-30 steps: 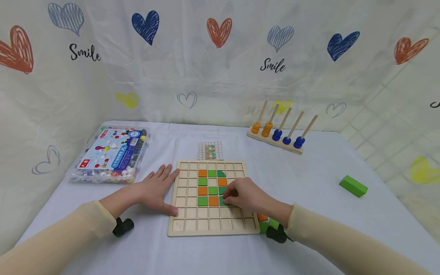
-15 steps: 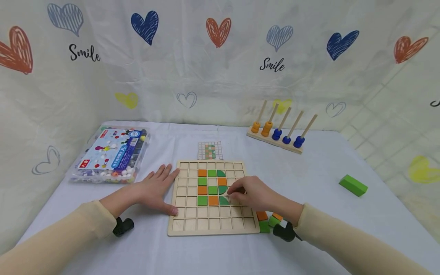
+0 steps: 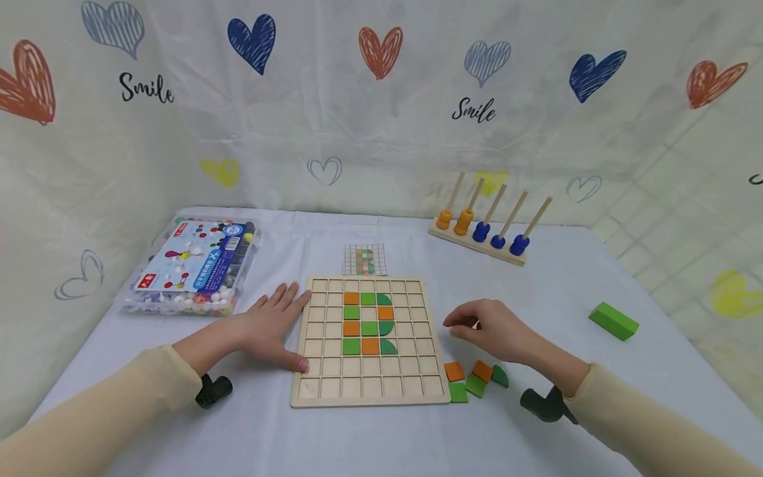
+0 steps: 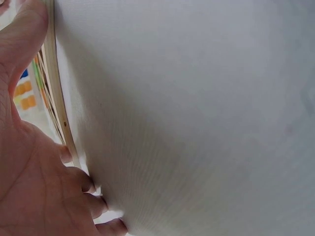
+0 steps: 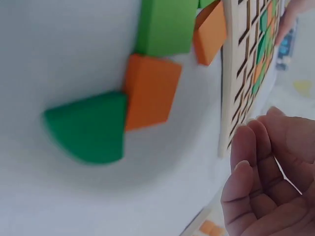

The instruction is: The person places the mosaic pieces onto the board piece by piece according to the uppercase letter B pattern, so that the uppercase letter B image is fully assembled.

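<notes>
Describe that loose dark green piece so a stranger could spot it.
On the white tablecloth, find the pale wooden grid board. Beside its near right corner lie loose orange and light green square tiles. At their right end is the dark green quarter-circle tile, the only one there with a curved edge.

My right hand (image 3: 495, 331) has room to pass between the board (image 3: 374, 386) and the green block (image 3: 614, 321) near the right edge of the tabletop (image 3: 357, 444). Low at the board's near right corner, loose tiles (image 3: 475, 385) stand in the way; toward the far edge, the peg stand (image 3: 477, 243) does.
</notes>
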{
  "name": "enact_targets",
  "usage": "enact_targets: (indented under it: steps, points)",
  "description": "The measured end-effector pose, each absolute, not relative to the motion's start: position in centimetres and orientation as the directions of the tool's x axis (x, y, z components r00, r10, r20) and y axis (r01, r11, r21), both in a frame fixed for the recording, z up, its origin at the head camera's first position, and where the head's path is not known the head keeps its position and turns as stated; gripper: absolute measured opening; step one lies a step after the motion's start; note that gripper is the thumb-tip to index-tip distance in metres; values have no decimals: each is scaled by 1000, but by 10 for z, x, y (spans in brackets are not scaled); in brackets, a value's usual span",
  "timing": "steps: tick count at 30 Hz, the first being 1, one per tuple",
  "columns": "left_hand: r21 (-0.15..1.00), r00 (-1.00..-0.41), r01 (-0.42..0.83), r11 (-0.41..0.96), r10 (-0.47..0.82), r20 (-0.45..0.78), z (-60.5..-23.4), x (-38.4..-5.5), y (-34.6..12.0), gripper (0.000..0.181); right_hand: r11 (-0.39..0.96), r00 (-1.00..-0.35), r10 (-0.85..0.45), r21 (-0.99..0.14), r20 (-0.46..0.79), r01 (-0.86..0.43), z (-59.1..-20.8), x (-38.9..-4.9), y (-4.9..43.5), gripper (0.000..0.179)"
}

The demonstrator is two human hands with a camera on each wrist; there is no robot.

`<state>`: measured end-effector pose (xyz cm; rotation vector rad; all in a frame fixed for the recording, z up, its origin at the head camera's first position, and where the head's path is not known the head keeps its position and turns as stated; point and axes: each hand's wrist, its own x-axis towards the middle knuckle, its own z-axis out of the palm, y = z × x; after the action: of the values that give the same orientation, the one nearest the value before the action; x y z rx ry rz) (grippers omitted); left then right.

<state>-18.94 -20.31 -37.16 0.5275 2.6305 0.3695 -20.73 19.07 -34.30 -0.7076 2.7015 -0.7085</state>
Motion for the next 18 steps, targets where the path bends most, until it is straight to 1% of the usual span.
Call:
enact_targets:
  steps: [4, 11, 18]
  points:
    - [332, -835, 307, 892, 420, -356, -372, -190, -203, 129, 764, -839, -520, -527, -159, -373, -345, -204, 205, 17]
    - [328, -835, 305, 894, 417, -360, -374, -191, -204, 129, 724, -770, -598, -560, -222, -402, -357, -197, 208, 19]
    - [327, -834, 305, 894, 417, -361, -373, -190, -202, 129, 748, -777, -576, -547, -254, -375, -362, -192, 203, 21]
